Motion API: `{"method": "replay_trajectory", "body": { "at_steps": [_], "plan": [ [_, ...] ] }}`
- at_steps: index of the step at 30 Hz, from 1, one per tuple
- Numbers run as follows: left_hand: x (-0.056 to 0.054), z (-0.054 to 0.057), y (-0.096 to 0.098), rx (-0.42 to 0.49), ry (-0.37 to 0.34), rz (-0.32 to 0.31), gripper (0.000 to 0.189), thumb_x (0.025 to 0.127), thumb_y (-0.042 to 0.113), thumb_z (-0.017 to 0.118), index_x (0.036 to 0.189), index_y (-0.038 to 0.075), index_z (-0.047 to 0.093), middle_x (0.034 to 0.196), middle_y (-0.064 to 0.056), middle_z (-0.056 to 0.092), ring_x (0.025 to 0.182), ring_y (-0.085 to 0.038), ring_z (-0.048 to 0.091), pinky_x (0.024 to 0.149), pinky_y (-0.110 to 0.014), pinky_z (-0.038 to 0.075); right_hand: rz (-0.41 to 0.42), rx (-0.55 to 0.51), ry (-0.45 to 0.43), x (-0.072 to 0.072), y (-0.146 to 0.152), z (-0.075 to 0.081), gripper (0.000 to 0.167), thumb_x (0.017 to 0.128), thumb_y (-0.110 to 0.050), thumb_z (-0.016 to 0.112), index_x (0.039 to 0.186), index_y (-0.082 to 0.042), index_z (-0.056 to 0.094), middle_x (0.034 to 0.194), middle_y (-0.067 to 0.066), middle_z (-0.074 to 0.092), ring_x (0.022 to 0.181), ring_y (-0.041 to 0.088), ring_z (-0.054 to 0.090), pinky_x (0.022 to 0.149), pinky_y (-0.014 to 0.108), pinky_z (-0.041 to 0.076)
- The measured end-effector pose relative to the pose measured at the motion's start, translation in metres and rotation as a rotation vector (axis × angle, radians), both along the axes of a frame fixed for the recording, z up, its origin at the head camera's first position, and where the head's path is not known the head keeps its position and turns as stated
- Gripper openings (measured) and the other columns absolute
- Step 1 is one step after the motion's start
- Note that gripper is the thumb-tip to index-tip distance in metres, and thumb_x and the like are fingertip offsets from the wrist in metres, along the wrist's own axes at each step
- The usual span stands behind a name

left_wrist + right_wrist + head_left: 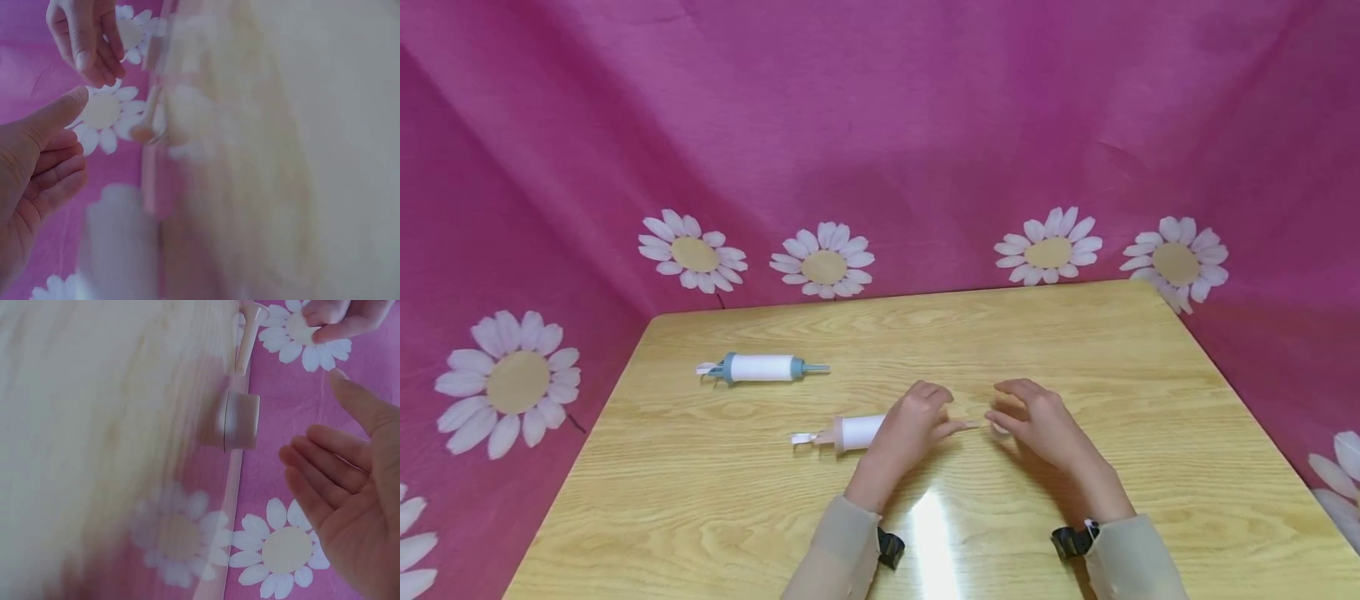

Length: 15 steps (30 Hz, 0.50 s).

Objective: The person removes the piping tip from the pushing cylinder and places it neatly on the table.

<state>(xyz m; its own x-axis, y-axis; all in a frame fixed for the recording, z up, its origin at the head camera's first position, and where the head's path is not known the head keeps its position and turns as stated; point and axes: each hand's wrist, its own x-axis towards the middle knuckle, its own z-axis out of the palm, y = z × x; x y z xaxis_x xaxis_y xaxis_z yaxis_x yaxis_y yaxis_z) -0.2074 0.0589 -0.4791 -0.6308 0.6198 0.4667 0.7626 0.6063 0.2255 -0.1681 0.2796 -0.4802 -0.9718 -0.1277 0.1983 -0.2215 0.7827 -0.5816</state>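
A syringe-like tool with a white barrel (859, 432) and beige end parts lies on the table, partly covered by my left hand (913, 421). In the left wrist view the left hand's thumb and loosely bent fingers hold nothing, above the blurred barrel (122, 244). Its beige tapered nozzle (249, 340) points towards a short round beige cap (240, 420) on the table in the right wrist view. Beside that cap, my right hand (1041, 421) hovers with an empty palm and relaxed fingers. The fingertips of both hands face each other across a small gap.
A second syringe-like tool (762, 367), with a white barrel and blue-grey ends, lies farther back on the left. The wood-patterned table (1150, 467) is bordered by a pink curtain (910, 150) with daisies behind and at the sides.
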Motion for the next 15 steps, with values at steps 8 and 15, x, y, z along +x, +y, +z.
{"method": "replay_trajectory", "body": {
  "at_steps": [8, 15],
  "plan": [
    [-0.002, 0.009, -0.035, 0.11, 0.002, 0.054, 0.033, 0.083, 0.03, 0.078, 0.103, 0.006, 0.07, 0.104, -0.003, 0.072, 0.101, -0.015, 0.066, 0.088, -0.019, 0.057, 0.037, -0.059, 0.053, -0.01, -0.023, 0.001, 0.047, 0.087, -0.023, 0.074, 0.124, 0.003, 0.062, 0.124, 0.022, 0.065, 0.118, 0.04, 0.061, 0.098, 0.055, 0.051],
    [-0.005, 0.013, -0.066, 0.191, 0.038, 0.085, 0.035, 0.081, 0.026, 0.08, 0.106, 0.005, 0.069, 0.106, -0.005, 0.072, 0.103, -0.018, 0.066, 0.09, -0.022, 0.057, 0.084, -0.062, 0.08, -0.02, -0.044, 0.008, 0.045, 0.087, -0.024, 0.075, 0.122, 0.002, 0.064, 0.122, 0.02, 0.066, 0.117, 0.038, 0.062, 0.098, 0.054, 0.051]
  ]
}}
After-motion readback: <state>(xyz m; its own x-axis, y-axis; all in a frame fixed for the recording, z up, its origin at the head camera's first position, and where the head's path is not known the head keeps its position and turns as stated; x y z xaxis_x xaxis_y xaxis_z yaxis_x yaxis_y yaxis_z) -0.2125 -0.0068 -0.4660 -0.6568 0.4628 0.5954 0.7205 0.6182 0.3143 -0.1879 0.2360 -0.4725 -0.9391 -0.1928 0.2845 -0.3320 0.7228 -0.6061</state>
